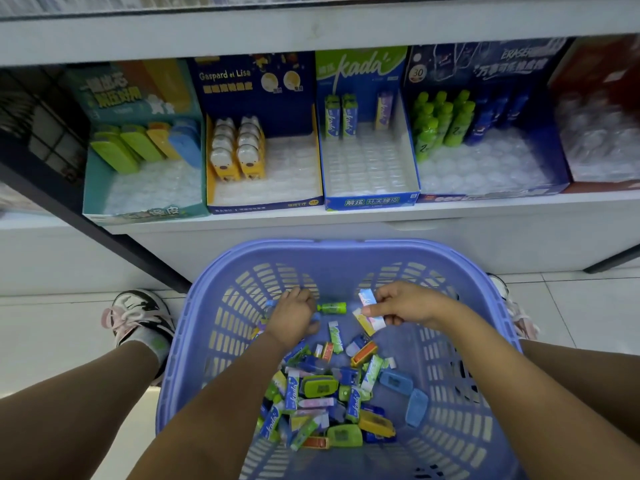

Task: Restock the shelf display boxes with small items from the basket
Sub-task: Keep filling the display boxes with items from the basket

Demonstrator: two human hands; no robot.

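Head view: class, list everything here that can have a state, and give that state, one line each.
basket, part full of loose small items
left hand, fingers curled round blue item
right hand, pinching pastel packs
teal box, few cases at back
Gaspard et Lisa box, two rows at left
kada box, three kada packs upright at back
bottle box, bottles at back
red box, no items visible
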